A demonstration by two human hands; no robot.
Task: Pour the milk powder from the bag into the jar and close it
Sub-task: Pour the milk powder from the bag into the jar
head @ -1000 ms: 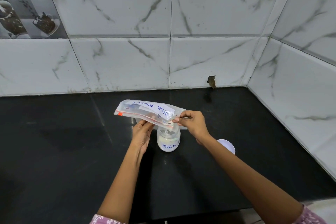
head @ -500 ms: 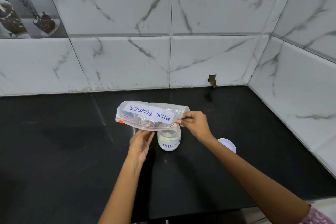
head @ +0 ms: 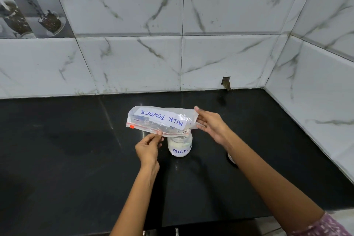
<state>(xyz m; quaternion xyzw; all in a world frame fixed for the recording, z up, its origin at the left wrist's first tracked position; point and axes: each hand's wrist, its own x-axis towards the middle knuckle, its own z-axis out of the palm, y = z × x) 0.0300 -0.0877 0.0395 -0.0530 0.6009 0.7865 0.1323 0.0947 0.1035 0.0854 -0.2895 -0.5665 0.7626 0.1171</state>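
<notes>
A clear zip bag (head: 161, 119) with a white label reading MILK POWDER is held flat over a small glass jar (head: 180, 146). The jar stands on the black counter (head: 76, 159), holds white powder and bears a MILK label; its mouth is covered by the bag. My left hand (head: 148, 148) pinches the bag's red zip edge from below. My right hand (head: 210, 124) holds the bag's right end, fingers stretched along it. The white jar lid (head: 230, 158) lies on the counter to the right, mostly hidden behind my right forearm.
White marble-look tiled walls close off the back and the right side of the counter. A small dark hole (head: 226, 82) sits in the back wall at counter level. The counter's front edge runs along the bottom of the view.
The bag has turned flatter, its label now facing up. My right hand shifted from a pinch on the corner to an extended hold along the bag's end. The lid is now mostly covered by my forearm.
</notes>
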